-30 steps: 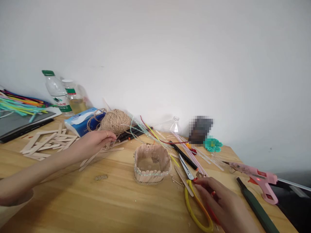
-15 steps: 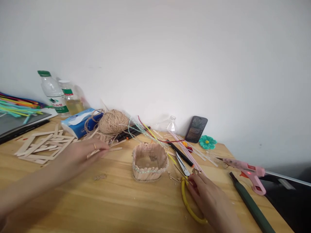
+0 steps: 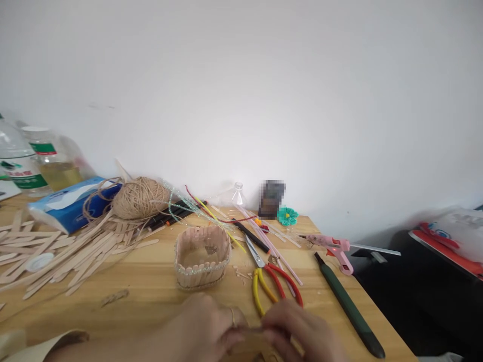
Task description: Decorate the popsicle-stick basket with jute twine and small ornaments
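Low at the front edge, my left hand (image 3: pixel 215 324), with a ring on one finger, has its fingers closed on something thin. Facing it, my right hand (image 3: pixel 298 332) pinches the other end of this thin piece, which is too blurred to name. The scissors (image 3: pixel 258 259), with one yellow and one red handle, lie just beyond my right hand. Behind my left hand stands a small basket (image 3: pixel 202 274) of craft sticks with a glittery trim round its side.
A twine ball (image 3: pixel 139 197), a tissue pack (image 3: pixel 75 203) and many craft sticks (image 3: pixel 94 246) lie left. A pink glue gun (image 3: pixel 337 246), a dark green tool (image 3: pixel 349 306) and a teal flower (image 3: pixel 287 216) are right. Bottles (image 3: pixel 56 171) stand back left.
My left hand has come from the craft sticks to meet my right hand near the front edge. My right hand has moved off the scissors handles. The view has shifted right.
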